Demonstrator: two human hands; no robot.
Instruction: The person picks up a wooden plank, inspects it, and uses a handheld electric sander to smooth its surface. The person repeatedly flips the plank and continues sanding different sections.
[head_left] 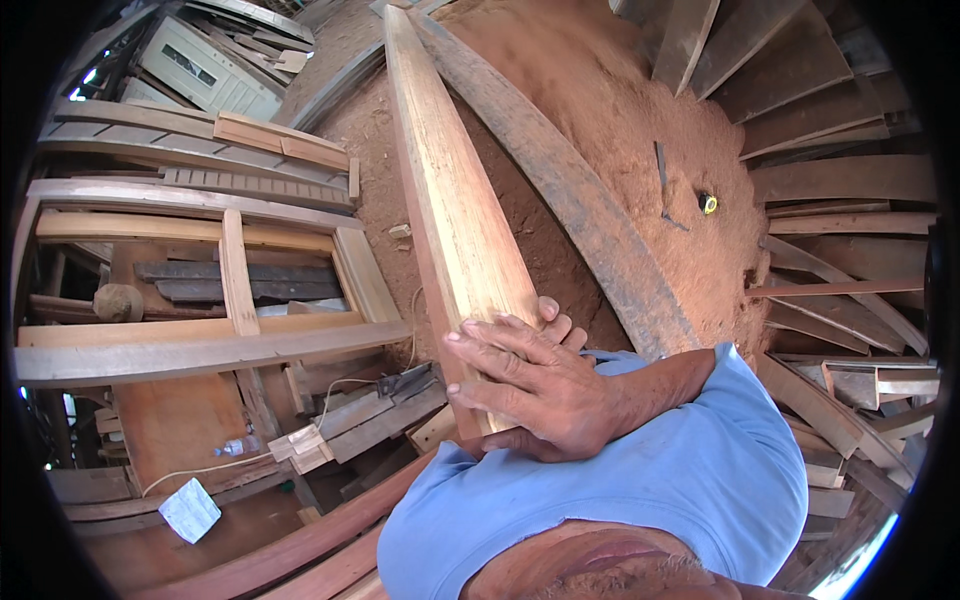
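Observation:
A long, pale wooden beam (445,190) with a reddish side stretches from my chest to the far top of the view. Across the top of its near end lies my right hand (545,385), fingers pointing left and slightly bent over the wood, thumb by the end. At the beam's right edge, just beyond that hand, the fingertips of my left hand (562,325) curl up around the wood. The beam and my right hand hide the rest of the left hand and its arm.
A weathered plank (560,170) lies right of the beam over sawdust (690,130). A tape measure (708,203) and a thin dark tool (661,170) rest there. Wooden frames (200,355) stand left, with a plastic bottle (237,446). Boards (840,180) line the right.

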